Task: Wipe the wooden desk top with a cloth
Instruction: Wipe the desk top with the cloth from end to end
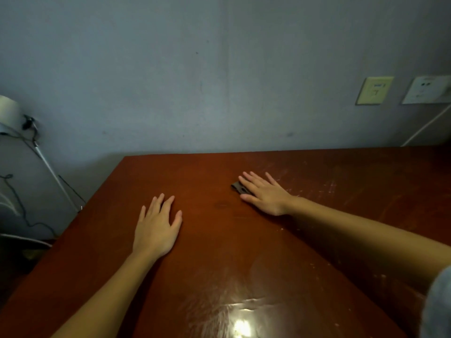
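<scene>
Pressing the dark cloth flat under my right hand

I am reaching both bare forearms out over the desk top (219, 252), palms down. My left hand (157, 228) is lying flat on the bare wood towards the near left, fingers straight and slightly spread, thumb angling off to the right; it is holding nothing. My right hand (264, 193) is stretching farther out and to the right, the wrist bending so that the fingers are pointing up and left. Those fingers are straight too, and they are pressing down on the cloth (238, 187) rather than curling round it. The two hands are sitting well apart, with open wood between them.

The desk top is showing as reddish-brown wood with a glossy finish. A bright patch of light is glaring off it at the near edge, and pale scratches and scuffs are spreading over the surface to the right of my right hand. The cloth is looking small, dark and flat, perhaps folded; most of it is hiding under my right fingers, and only a dark corner is peeking out on their left side, lying on the wood. It is lying far from my left hand, up and to the right of it.

Behind the desk a dull blue-grey wall (195, 81) is rising, matt and lightly marked. Two square socket plates are sitting on it at the far right, one yellowish (374, 90) and one white (427, 90).
</scene>
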`<state>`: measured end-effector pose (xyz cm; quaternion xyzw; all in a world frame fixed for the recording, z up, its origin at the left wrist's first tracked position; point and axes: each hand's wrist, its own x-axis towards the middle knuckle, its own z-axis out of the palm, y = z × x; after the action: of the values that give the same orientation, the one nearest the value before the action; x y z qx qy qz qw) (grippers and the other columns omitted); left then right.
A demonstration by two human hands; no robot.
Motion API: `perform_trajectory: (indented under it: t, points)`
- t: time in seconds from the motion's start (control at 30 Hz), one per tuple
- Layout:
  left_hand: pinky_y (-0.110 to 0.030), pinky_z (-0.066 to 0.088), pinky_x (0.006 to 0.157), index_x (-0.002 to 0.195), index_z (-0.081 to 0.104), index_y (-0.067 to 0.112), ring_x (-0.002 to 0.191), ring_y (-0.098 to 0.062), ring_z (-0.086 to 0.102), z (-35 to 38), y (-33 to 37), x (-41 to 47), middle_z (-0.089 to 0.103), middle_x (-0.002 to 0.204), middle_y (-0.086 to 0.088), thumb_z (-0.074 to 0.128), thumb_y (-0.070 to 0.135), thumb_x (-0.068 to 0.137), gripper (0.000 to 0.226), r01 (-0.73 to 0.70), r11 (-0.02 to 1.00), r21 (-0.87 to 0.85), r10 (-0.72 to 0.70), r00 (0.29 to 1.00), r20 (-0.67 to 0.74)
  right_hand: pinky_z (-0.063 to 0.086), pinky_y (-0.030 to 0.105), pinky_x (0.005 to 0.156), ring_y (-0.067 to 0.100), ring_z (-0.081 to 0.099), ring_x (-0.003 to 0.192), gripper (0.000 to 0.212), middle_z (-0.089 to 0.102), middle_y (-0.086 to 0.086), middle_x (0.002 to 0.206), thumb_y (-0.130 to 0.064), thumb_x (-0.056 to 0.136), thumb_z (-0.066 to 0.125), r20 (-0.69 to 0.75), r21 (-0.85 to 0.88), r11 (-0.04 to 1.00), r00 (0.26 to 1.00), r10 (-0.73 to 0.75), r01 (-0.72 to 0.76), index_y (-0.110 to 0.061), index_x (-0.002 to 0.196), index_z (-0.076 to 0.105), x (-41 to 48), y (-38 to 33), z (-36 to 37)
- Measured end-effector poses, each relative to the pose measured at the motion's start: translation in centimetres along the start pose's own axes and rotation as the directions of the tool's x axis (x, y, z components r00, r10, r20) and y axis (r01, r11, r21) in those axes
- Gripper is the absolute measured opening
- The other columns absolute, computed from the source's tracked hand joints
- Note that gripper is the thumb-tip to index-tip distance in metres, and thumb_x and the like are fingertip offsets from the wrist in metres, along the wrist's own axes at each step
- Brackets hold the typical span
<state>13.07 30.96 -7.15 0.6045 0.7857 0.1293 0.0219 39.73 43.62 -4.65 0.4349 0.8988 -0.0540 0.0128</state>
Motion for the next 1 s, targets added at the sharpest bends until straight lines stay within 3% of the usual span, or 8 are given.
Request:
perform_trajectory:
  t: [0.17, 0.33, 0.53, 0.6, 0.8, 1.0]
  points:
    - [-0.037, 0.003, 0.12, 0.152, 0.018, 0.028, 0.148, -0.014, 0.006, 0.0, 0.1, 0.1, 0.011, 0.16, 0.002, 0.025, 0.052, 0.099, 0.058, 0.009, 1.0, 0.001, -0.009, 1.0, -0.021, -0.011, 0.042, 0.116, 0.013, -0.007, 0.147, 0.061, -0.004, -0.003, 0.161, -0.054, 0.1, 0.013, -0.018, 0.019, 0.991, 0.991, 0.134, -0.133, -0.027, 0.153, 0.002, 3.1, 2.8, -0.4]
    - [-0.036, 0.003, 0.12, 0.152, 0.018, 0.028, 0.147, -0.013, 0.006, -0.2, 0.4, 0.1, 0.011, 0.16, 0.002, 0.025, 0.052, 0.099, 0.058, 0.014, 1.0, -0.011, -0.014, 1.0, -0.022, -0.008, 0.043, 0.117, 0.017, -0.01, 0.147, 0.064, -0.008, 0.002, 0.16, -0.054, 0.1, 0.012, -0.01, 0.024, 0.977, 0.977, 0.214, -0.213, -0.021, 0.153, 0.0, 7.3, 0.3, -0.8]
    - [-0.036, 0.003, 0.12, 0.151, 0.019, 0.029, 0.147, -0.013, 0.006, -0.2, 0.3, -0.1, 0.012, 0.16, 0.003, 0.026, 0.053, 0.099, 0.058, 0.008, 1.0, -0.023, -0.008, 1.0, -0.012, -0.008, 0.039, 0.118, 0.014, -0.011, 0.147, 0.065, -0.007, -0.001, 0.16, -0.056, 0.099, 0.015, 0.009, 0.033, 0.999, 1.0, -0.017, 0.016, -0.023, 0.153, 0.0, 5.5, -3.7, 0.3]
    - [-0.036, 0.003, 0.12, 0.152, 0.019, 0.029, 0.147, -0.013, 0.006, -0.2, 0.2, -0.1, 0.012, 0.16, 0.003, 0.025, 0.053, 0.099, 0.058, 0.003, 1.0, -0.026, -0.003, 1.0, -0.014, -0.008, 0.039, 0.118, 0.012, -0.009, 0.147, 0.066, -0.006, -0.003, 0.16, -0.057, 0.098, 0.016, 0.0, 0.033, 0.999, 1.0, -0.026, 0.026, -0.024, 0.153, 0.001, 4.2, -2.5, 0.3]
    - [-0.036, 0.002, 0.12, 0.152, 0.017, 0.027, 0.148, -0.013, 0.004, 0.0, 0.3, 0.0, 0.009, 0.16, 0.002, 0.024, 0.052, 0.099, 0.059, 0.004, 1.0, -0.003, -0.004, 1.0, -0.019, -0.006, 0.041, 0.118, 0.016, -0.007, 0.147, 0.071, -0.005, 0.002, 0.161, -0.06, 0.097, 0.017, -0.029, 0.045, 0.972, 0.972, 0.233, -0.232, -0.021, 0.153, 0.001, 4.6, 3.9, -0.7]
    - [-0.035, 0.001, 0.119, 0.152, 0.018, 0.03, 0.147, -0.012, 0.005, 0.0, 0.2, 0.1, 0.01, 0.16, 0.004, 0.024, 0.053, 0.099, 0.058, 0.015, 1.0, 0.0, -0.015, 0.999, -0.028, -0.006, 0.043, 0.118, 0.023, -0.011, 0.147, 0.085, -0.008, 0.008, 0.16, -0.07, 0.091, 0.014, -0.014, 0.068, 0.919, 0.921, 0.389, -0.388, -0.014, 0.153, -0.002, 10.5, 1.5, -1.2]
